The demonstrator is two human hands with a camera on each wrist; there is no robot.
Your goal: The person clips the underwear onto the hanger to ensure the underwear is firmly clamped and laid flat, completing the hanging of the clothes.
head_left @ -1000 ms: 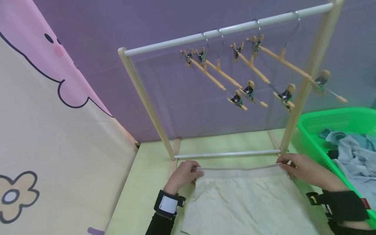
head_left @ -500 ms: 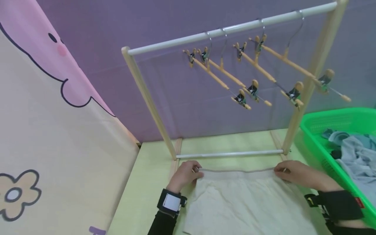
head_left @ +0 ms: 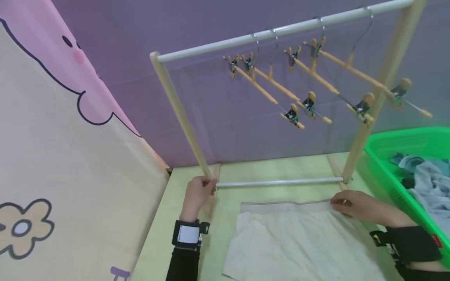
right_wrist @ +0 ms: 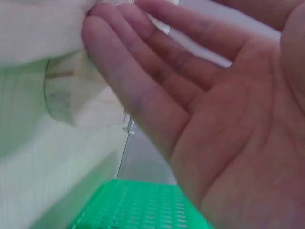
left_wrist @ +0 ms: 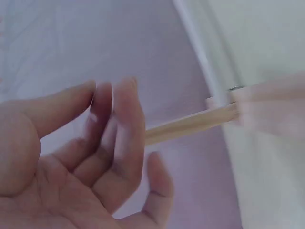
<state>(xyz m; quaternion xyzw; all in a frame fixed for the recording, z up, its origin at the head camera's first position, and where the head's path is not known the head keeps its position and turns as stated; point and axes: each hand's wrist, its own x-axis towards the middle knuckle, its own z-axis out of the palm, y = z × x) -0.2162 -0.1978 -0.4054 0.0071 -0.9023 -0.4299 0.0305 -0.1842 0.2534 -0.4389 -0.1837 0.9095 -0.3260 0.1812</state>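
A cream garment (head_left: pixel 299 244) with a straight pale waistband lies flat on the light green table, its lower part running out of the head view. At the right end of the waistband my right hand (head_left: pixel 362 207) pinches the corner between thumb and fingers; in the right wrist view its fingers (right_wrist: pixel 143 95) reach to the cloth edge. My left hand (head_left: pixel 198 197) is off the garment, beside the lower left corner of the wooden rack (head_left: pixel 181 117). The left wrist view shows that hand's fingers (left_wrist: pixel 126 138) loosely bent with nothing between them.
Several wooden clip hangers (head_left: pixel 254 84) hang from the rack's white top rail (head_left: pixel 218 46). A green basket (head_left: pixel 383 168) with grey-blue clothes (head_left: pixel 432 183) stands at the right. A white lower bar (head_left: pixel 281 182) crosses behind the garment, and a purple backdrop (head_left: pixel 123 58) rises behind.
My left hand has let go of the waistband's left end and moved up and left toward the rack's foot. The right hand first shifted slightly inward along the waistband and now stays at its corner.
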